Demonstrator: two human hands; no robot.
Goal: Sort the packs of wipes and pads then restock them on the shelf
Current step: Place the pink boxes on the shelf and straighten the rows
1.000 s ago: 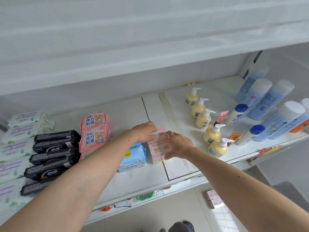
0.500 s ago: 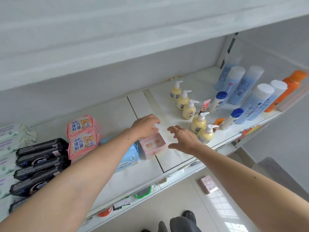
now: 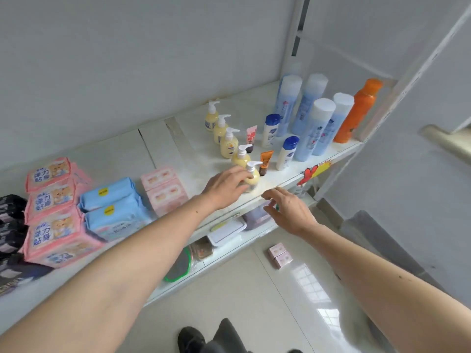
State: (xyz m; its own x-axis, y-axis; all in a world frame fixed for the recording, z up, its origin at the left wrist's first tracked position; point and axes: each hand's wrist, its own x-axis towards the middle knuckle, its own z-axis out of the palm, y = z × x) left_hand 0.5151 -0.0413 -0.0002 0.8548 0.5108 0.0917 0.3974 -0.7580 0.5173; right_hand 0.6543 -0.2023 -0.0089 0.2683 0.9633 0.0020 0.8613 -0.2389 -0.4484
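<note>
Both the left hand (image 3: 225, 187) and right hand (image 3: 290, 212) have let go of the pale pink packs (image 3: 164, 187), now shelved, fingers loose and empty, free for the next packs.

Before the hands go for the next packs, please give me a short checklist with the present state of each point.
1. Left hand holds nothing: ok.
2. Right hand holds nothing: ok.
3. Light pink packs lie on the shelf, beside the blue packs: ok.
4. Left hand is clear of the front pump bottle: not ok, fingers are at it.
5. All packs are off the floor: not ok, pink packs on the floor remain.
</note>
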